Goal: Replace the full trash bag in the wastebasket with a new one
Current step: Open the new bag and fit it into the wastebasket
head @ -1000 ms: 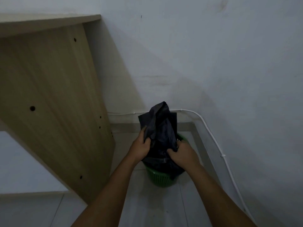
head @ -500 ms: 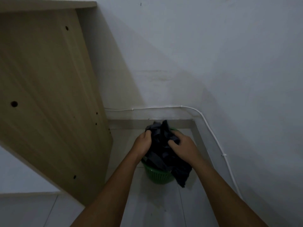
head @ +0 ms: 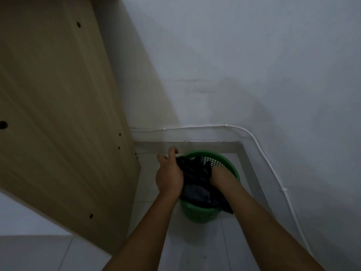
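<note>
since earlier, black bag [head: 195, 178] went down into green wastebasket [head: 230, 165]; right hand [head: 220, 176] buried, fingers unseen; left hand [head: 169, 175] pinched bag edge; lining underway.

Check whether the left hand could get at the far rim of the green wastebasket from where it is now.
Probably yes. The left hand sits at the basket's left edge, holding the black bag, and the far rim of the green wastebasket lies bare just beyond it. The bag does not cover that stretch, and nothing stands between.

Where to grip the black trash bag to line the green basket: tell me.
Pinch the black trash bag by its loose edge draped over the near rim of the green wastebasket, coming from above; that flap hangs free, while the rest is bunched inside.
</note>
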